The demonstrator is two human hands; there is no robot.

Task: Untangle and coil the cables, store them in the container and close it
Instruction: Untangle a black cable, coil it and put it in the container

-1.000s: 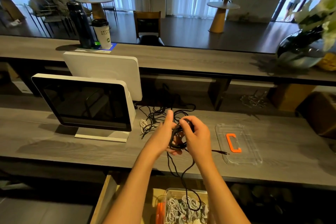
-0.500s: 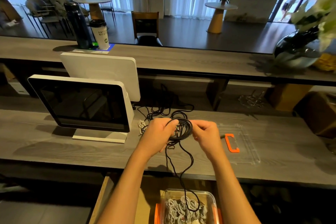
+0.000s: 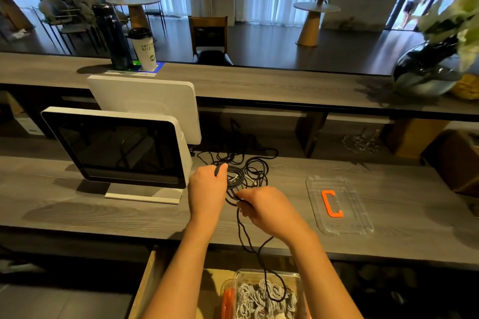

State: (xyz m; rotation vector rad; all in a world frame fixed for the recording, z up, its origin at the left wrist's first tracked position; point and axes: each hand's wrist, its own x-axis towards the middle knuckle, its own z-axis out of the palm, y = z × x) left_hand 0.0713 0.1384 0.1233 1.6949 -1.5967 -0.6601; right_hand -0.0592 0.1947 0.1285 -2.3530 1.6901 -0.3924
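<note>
Nearest you, in the open drawer [image 3: 145, 282] below the counter edge, the clear container [image 3: 295, 280] already holds bundled white cables [image 3: 256, 298], and the loose tail of the black cable [image 3: 242, 230] hangs down from your hands and dips into it. Just above, your right hand [image 3: 269, 208] has dropped from the level of the coil a half second ago to lower and nearer you; its fingers are curled and pinch the cable strand where it leaves the coil. Your left hand [image 3: 207, 186] has shifted up and away, fingers closed round the far side of the black coil [image 3: 234, 179], with one cable end poking out above the knuckles. That separation has pulled the loops flatter and wider than the tight bundle you held between both hands a second ago, which reads as feeding another turn of slack onto the coil, not yet finishing it. Behind the coil, more black cable [image 3: 248, 160] lies tangled on the counter [image 3: 77, 215] beside the screen stand [image 3: 145, 195], so untangling is far from done. To your right, well apart from the hands, the clear lid [image 3: 339, 225] with its orange handle [image 3: 331, 203] lies flat on the counter, so closing is still a late step. Mind the tail in the container: drawing it up quickly could drag the white bundles out with it.
</note>
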